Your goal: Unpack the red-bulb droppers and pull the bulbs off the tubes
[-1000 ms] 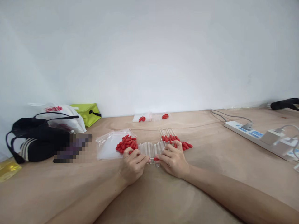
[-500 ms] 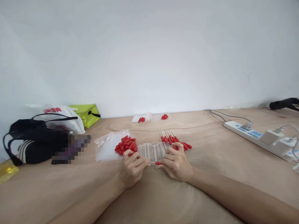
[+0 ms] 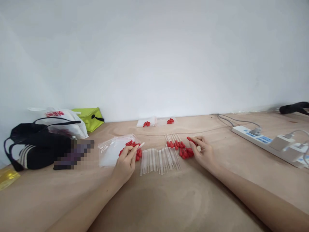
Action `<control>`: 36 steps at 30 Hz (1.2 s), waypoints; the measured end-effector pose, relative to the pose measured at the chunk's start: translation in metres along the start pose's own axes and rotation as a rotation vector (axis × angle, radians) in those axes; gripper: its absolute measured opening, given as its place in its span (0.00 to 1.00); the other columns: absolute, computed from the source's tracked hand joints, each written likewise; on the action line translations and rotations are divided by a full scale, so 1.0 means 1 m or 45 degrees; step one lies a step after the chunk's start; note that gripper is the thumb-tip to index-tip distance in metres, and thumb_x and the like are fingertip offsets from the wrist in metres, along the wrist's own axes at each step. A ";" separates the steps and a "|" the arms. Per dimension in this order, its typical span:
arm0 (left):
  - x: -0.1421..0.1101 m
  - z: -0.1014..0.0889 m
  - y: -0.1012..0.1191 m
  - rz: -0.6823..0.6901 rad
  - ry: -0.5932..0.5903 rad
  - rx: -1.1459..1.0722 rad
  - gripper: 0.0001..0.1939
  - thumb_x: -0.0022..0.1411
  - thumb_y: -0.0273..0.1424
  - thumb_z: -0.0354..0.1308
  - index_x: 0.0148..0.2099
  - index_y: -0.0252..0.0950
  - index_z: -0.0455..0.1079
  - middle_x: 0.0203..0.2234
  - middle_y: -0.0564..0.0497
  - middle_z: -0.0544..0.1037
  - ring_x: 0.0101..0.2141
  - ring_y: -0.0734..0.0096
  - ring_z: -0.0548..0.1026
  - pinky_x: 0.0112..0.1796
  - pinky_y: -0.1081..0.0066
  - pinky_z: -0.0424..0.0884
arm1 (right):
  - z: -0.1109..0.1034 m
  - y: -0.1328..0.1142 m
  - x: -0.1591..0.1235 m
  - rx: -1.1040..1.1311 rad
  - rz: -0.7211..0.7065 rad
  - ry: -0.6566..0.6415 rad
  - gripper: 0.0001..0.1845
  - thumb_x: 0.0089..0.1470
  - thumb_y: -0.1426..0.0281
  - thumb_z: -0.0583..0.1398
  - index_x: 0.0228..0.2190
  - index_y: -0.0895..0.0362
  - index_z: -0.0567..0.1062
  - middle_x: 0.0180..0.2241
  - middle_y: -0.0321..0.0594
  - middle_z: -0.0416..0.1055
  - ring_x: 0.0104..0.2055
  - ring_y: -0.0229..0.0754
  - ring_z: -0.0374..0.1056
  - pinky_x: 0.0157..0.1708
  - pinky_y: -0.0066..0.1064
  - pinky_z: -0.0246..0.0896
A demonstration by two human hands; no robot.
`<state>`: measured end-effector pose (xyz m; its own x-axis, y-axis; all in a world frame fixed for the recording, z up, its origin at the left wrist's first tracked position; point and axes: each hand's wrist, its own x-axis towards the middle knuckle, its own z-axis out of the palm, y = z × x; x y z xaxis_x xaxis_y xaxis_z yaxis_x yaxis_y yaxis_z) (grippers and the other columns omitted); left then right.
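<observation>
My left hand (image 3: 124, 162) pinches a thin clear tube (image 3: 141, 145) between thumb and fingers, its tip pointing up and right. Partly behind that hand lies a heap of red rubber bulbs (image 3: 138, 155) at the edge of clear plastic bags (image 3: 107, 154). My right hand (image 3: 204, 153) is closed on a red rubber bulb (image 3: 191, 140), partly covered by the fingers. Beside it are a smaller pile of red bulbs (image 3: 186, 153) and several droppers (image 3: 177, 144), clear tubes with red bulbs fitted. A row of clear tubes (image 3: 158, 161) lies between my hands.
Small bags (image 3: 161, 121) with red bulbs lie near the wall. At left are a black bag (image 3: 43, 145), a white plastic bag (image 3: 70, 120) and a lime-green bag (image 3: 88, 119). A white power strip (image 3: 253, 136) with plugs and cables occupies the right side.
My hands were together over the tubes, with a red bulb at a tube's end. They have moved apart: left toward the bulb heap, right toward the smaller pile, uncovering the tube row.
</observation>
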<state>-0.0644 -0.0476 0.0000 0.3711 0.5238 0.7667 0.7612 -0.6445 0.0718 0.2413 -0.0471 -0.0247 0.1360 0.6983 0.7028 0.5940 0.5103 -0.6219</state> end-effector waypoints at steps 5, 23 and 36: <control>0.003 0.012 0.017 0.071 0.065 -0.038 0.14 0.60 0.23 0.44 0.47 0.33 0.65 0.31 0.48 0.68 0.33 0.73 0.70 0.36 0.72 0.68 | -0.007 0.005 0.005 -0.082 0.201 -0.118 0.15 0.49 0.60 0.53 0.34 0.58 0.71 0.29 0.39 0.68 0.28 0.37 0.61 0.29 0.30 0.58; -0.005 0.013 0.020 0.089 -0.243 -0.260 0.23 0.52 0.40 0.57 0.48 0.31 0.64 0.33 0.45 0.72 0.27 0.74 0.71 0.33 0.72 0.71 | -0.007 -0.009 0.015 -0.616 0.120 -0.392 0.15 0.50 0.60 0.52 0.22 0.52 0.74 0.28 0.35 0.73 0.34 0.43 0.63 0.38 0.38 0.44; -0.005 0.008 0.020 0.169 -0.321 -0.081 0.25 0.50 0.44 0.56 0.47 0.37 0.66 0.41 0.45 0.70 0.43 0.60 0.65 0.43 0.59 0.61 | 0.023 0.011 0.064 -0.726 0.713 -0.835 0.16 0.41 0.60 0.58 0.14 0.58 0.71 0.16 0.42 0.69 0.20 0.39 0.64 0.21 0.28 0.50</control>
<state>-0.0468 -0.0586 -0.0078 0.5918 0.5496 0.5896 0.6652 -0.7462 0.0278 0.2384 0.0146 0.0055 0.1509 0.9861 -0.0696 0.8894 -0.1661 -0.4258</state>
